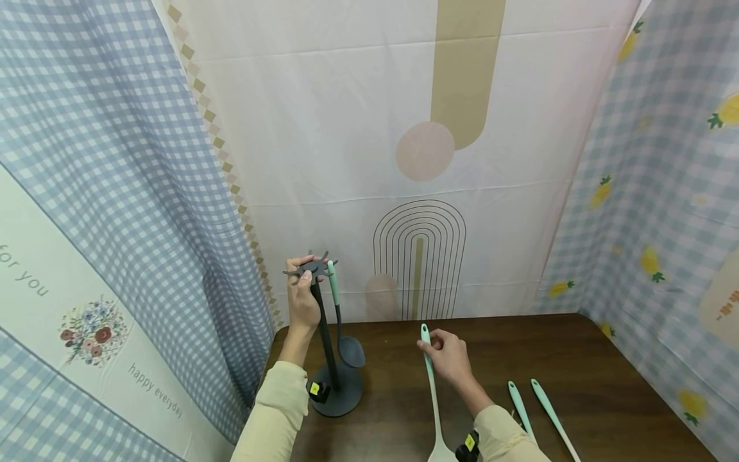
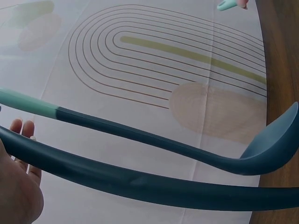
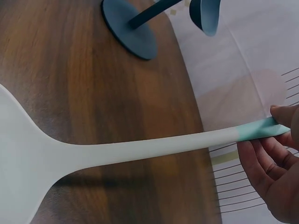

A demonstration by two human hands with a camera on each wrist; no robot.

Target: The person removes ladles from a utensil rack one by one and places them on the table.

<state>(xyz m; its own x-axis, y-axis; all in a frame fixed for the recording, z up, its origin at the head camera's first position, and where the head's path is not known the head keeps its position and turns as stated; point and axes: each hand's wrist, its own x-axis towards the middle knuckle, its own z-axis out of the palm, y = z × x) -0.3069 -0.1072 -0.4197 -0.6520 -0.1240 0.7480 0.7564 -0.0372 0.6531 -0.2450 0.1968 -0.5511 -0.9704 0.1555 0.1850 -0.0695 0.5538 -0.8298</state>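
My left hand (image 1: pixel 303 303) grips the hooked top of a dark utensil stand (image 1: pixel 326 337), thumb laid over the hooks. From one hook hangs a dark ladle (image 1: pixel 351 351) with a mint handle; its bowl (image 2: pixel 275 140) shows large in the left wrist view. To the right of the stand, my right hand (image 1: pixel 452 357) pinches the mint handle end of a white spatula (image 3: pixel 154 151) between thumb and fingers. The spatula's wide head points toward me and is cut off by the frame edge in both views. In the right wrist view, a shadow lies on the table below it.
Two more mint handles (image 1: pixel 521 405) (image 1: pixel 548 405) lie on the brown wooden table (image 1: pixel 392 378) at the right, their lower parts partly out of view. A printed white cloth (image 1: pixel 323 141) hangs behind the table, with checked curtains (image 1: pixel 115 128) at both sides.
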